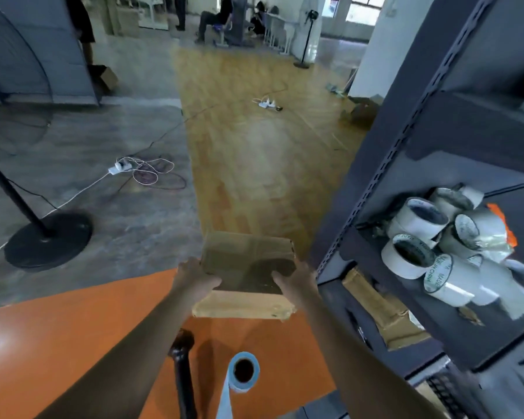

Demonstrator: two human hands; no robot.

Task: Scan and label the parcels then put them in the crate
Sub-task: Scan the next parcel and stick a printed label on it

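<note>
A flat brown cardboard parcel (247, 267) hangs over the far edge of the orange table (58, 343). My left hand (194, 278) grips its left side and my right hand (297, 282) grips its right side, thumbs on top. On the table near me stands a blue-rimmed roll of labels (242, 371) with a white strip trailing toward me. A black handheld scanner (180, 355) lies just left of the roll. No crate is in view.
A dark metal shelf rack (375, 176) stands close on the right, holding several white tape rolls (418, 234) and brown packets (381, 306). A black fan base (47, 240) sits on the floor at left. Power strips and cables (146, 170) lie on the floor. People are far back.
</note>
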